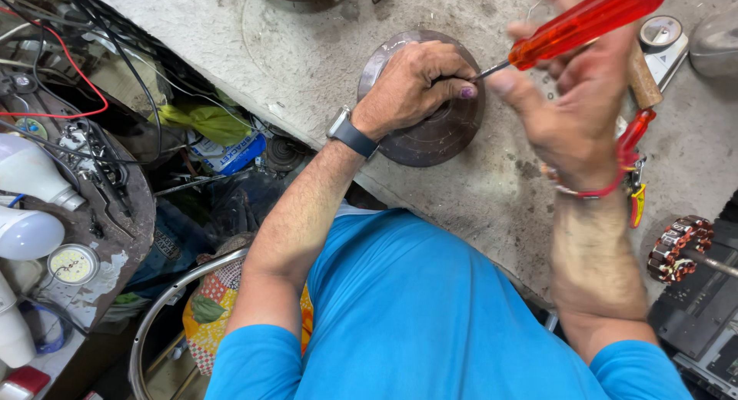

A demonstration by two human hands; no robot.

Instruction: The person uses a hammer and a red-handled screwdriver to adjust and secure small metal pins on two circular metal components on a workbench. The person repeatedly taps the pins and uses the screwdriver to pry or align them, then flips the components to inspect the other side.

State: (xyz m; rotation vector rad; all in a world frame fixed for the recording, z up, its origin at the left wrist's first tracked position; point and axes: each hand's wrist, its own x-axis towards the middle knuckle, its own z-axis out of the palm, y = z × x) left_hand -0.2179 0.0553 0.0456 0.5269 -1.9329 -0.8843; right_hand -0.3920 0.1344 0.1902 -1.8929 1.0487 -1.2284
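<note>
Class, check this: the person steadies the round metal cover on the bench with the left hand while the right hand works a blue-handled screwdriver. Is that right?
Not quite. The head view shows the screwdriver in the right hand has a red-orange handle, not blue. The rest holds: the left hand rests on the round metal cover on the bench.

One round metal disc (430,135), one orange-handled screwdriver (584,21), two white bulbs (27,173), one wound stator (676,250).

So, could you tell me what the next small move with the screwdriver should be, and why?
Probably press the tip down and start turning. The left hand already pins the round metal cover on the bench and guides the shaft, while the right hand grips the red-handled screwdriver at a slant.
</note>
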